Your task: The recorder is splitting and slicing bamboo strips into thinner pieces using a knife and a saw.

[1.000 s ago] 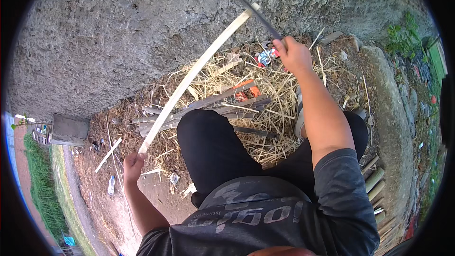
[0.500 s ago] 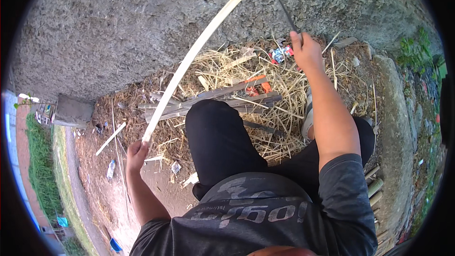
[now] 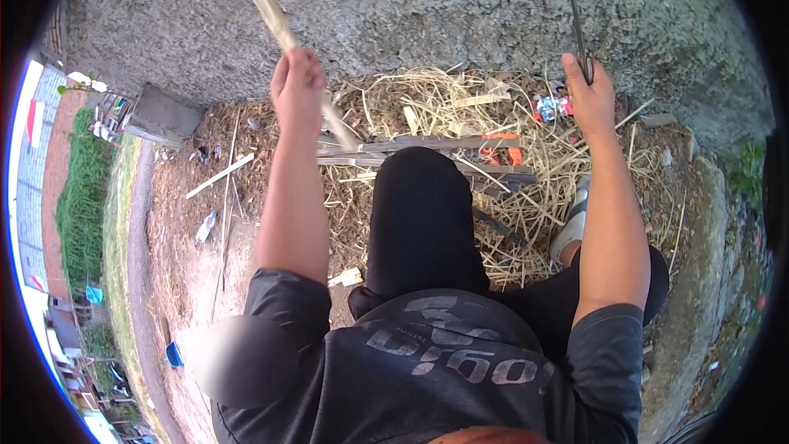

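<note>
Raised and carried inward since the earlier frame, the left hand (image 3: 300,90) is now seen high over the ground (image 3: 234,251), and the pale strip (image 3: 263,0) has been tipped the other way, its far end cut off by the upper edge. The strip is gripped partway along, fingers closed around it, a blurred lower end stuck out beneath. One dark knife (image 3: 574,8) is clamped in the right hand (image 3: 592,99), its blade held well apart from the strip.

Judged from this, the strip is being repositioned between strokes; for any further paring it would need to be steadied and the blade laid against it.

One strip and one knife are held. Below, one loose stick (image 3: 219,175), one bottle (image 3: 206,228) and one red-and-blue wrapper (image 3: 552,108) are counted; at least three slats (image 3: 460,143) are seen, overlapped, while the shavings (image 3: 526,247) are too tangled to be counted.
</note>
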Available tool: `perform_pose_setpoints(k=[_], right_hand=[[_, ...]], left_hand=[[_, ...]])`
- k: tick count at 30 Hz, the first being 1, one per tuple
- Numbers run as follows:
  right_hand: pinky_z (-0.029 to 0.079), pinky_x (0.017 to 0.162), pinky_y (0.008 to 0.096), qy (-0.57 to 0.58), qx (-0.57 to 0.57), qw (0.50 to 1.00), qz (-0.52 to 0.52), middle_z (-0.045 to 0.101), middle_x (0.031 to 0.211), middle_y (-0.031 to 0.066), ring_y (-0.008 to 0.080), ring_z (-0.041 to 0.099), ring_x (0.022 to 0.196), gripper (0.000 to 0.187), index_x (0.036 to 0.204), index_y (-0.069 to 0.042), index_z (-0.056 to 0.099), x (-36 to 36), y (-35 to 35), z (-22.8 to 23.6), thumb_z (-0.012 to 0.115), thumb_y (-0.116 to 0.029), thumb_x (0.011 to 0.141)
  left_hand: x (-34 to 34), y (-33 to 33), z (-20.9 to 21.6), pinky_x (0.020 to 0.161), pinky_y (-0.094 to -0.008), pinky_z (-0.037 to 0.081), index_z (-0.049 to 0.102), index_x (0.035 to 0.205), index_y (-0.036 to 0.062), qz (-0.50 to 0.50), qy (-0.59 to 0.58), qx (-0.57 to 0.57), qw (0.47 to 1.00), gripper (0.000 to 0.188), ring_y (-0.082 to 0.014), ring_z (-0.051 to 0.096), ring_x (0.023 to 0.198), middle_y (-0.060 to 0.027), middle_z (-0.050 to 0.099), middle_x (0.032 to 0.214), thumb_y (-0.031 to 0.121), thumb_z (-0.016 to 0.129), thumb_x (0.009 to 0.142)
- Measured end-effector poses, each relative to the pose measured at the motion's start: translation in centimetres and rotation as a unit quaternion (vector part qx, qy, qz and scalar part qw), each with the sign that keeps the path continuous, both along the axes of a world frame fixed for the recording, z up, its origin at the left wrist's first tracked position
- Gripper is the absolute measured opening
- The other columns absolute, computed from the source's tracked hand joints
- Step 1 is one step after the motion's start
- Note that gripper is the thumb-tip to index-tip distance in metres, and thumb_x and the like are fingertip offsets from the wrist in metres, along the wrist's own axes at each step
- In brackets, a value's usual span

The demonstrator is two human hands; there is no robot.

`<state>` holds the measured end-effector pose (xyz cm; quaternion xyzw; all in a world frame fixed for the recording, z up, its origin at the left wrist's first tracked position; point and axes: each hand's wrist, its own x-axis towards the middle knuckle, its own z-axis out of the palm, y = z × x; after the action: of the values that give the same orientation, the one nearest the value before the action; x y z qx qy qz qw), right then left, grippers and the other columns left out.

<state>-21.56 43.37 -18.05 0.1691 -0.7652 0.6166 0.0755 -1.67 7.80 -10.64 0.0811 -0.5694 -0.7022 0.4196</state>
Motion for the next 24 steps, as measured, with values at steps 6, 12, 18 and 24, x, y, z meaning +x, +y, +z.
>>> perform_pose_setpoints(k=[6,12,18,24], right_hand=[[0.044,0.063,0.0301,-0.058,-0.015,0.995,0.075,0.054,0.069,0.0003,0.0118,0.051,0.065,0.048,0.080,-0.005,0.054,2.6,-4.1,2.4,0.074,-0.049,0.082],[0.049,0.071,0.0337,0.009,0.002,0.988,0.153,0.070,0.093,0.0095,0.0154,0.059,0.071,0.031,0.095,-0.002,0.060,5.0,-7.9,3.0,0.076,-0.023,0.079],[0.048,0.067,0.0275,-0.093,-0.091,0.970,0.205,0.068,0.091,0.0083,0.0114,0.058,0.073,0.029,0.094,-0.002,0.053,5.8,-9.3,1.6,0.076,-0.009,0.077],[0.048,0.066,0.0281,-0.095,-0.040,0.977,0.185,0.065,0.083,0.0067,0.0119,0.059,0.072,0.033,0.093,-0.001,0.052,5.0,-8.4,0.6,0.079,-0.014,0.078]], left_hand=[[-5.7,5.4,2.1,0.065,-0.0326,0.041,0.051,0.093,0.0076,-0.119,0.097,0.038,0.987,0.029,-0.0128,0.045,0.066,-0.0017,0.050,0.077,0.035,0.047,0.101],[-8.8,11.3,-1.0,0.062,-0.0320,0.041,0.051,0.092,0.0094,-0.107,0.132,0.077,0.982,0.033,-0.0133,0.045,0.060,-0.0007,0.048,0.068,0.040,0.045,0.101],[-10.1,14.4,-2.1,0.056,-0.0281,0.038,0.051,0.092,0.0090,-0.109,0.135,0.168,0.970,0.030,-0.0121,0.044,0.059,-0.0004,0.047,0.068,0.037,0.045,0.102],[-9.8,14.9,-2.0,0.062,-0.0267,0.042,0.054,0.093,0.0091,-0.130,0.114,0.205,0.963,0.030,-0.0125,0.048,0.066,-0.0006,0.051,0.074,0.037,0.046,0.102]])
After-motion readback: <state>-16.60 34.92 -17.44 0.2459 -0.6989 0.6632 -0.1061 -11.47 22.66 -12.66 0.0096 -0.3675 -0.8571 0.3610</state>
